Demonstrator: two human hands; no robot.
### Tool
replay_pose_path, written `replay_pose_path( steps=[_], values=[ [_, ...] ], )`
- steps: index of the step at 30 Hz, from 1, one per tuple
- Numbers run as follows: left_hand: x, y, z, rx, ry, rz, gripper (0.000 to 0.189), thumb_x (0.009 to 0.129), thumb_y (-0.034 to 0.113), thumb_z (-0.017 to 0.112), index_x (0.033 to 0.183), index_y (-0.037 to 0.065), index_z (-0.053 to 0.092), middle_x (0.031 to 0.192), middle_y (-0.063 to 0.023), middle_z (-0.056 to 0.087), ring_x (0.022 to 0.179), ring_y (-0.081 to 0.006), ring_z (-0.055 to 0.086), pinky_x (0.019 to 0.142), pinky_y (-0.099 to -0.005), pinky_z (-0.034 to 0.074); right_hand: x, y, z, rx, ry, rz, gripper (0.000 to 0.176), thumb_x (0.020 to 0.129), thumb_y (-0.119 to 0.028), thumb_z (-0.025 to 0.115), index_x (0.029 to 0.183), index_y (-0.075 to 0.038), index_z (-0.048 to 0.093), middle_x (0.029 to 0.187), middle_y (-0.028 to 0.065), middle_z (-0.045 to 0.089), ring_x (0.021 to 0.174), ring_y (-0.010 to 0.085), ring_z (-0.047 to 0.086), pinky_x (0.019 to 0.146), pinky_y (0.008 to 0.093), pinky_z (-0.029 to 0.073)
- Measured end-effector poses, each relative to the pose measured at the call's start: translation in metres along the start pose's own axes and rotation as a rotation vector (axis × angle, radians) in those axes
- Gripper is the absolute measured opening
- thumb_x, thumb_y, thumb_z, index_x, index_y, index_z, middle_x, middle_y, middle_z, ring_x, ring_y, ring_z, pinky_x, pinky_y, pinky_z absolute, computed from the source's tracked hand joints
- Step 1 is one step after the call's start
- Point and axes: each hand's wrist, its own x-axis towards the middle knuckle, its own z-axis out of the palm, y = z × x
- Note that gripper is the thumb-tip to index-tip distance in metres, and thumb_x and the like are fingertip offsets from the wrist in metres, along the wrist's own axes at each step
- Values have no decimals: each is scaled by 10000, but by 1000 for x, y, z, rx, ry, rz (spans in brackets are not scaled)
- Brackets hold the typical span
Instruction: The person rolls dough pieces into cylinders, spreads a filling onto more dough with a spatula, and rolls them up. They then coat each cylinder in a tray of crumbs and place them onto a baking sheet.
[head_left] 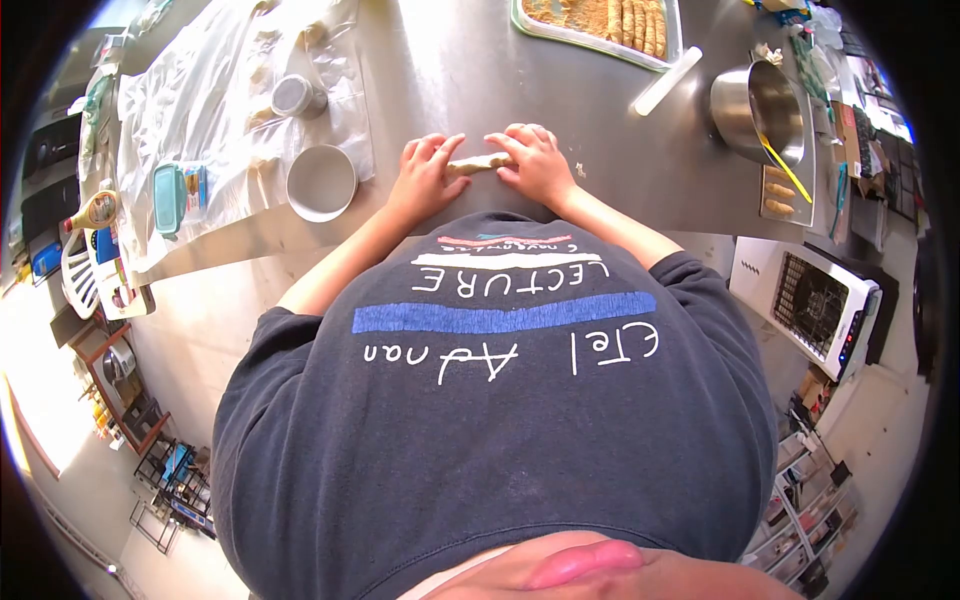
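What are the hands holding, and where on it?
A dough roll on the table: left hand on its left end, right hand on its right end, middle bare. Pressing or gripping, I cannot tell.

pale tan dough roll [478,163], grey steel bench [450,70], white bowl [321,182], teal-lidded container [168,198], yellow spatula [783,165] in silver pot [750,110], navy shirt [490,400] with blue stripe

I count two hands of mine, the left hand [425,177] and the right hand [537,165], and one dough roll [478,163]. I also count one white bowl [321,183], one steel bowl [737,106], one tray [590,45] and one white rolling pin [667,81].
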Motion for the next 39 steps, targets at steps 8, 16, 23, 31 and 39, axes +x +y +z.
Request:
replay_pose_path(
  steps=[8,16,23,31,39],
  values=[
    [4,-14,19,-64,-110,178,262,763,201,714,999,94,678,976,-87,622,899,-267,597,799,-368,479,7,9,6,107,-298,-54,201,724,-127,660,923,-141,642,932,57,573,971,257,553,827,387,453],
    [44,-18,-30,-1011,-678,-521,419,890,294,628,1213,36,559,1105,-62,631,950,-132,587,808,-304,466,58,-2,-47,407,-286,-84,244,759,-38,635,995,-103,641,861,76,577,862,256,573,756,356,476],
    [81,40,-50,-1404,-801,-521,560,954,436,455,1409,129,342,1088,-68,619,863,-90,574,713,-247,460,85,-16,-122,500,-185,119,570,771,27,578,1308,-151,508,814,31,582,679,129,517,670,273,477],
    [121,121,-48,-1488,-784,-435,546,969,442,418,1420,146,331,908,-20,573,785,-80,530,696,-240,460,51,20,-189,477,301,87,489,806,62,465,1257,-115,536,1147,68,596,974,177,578,821,298,492],
    [147,178,-12,-2023,-1006,-426,535,983,423,362,1439,146,323,712,3,494,730,-121,426,671,-320,402,-4,48,-241,414,306,61,412,746,61,603,1131,-85,593,1048,52,639,884,149,611,760,277,509]
  ],
)
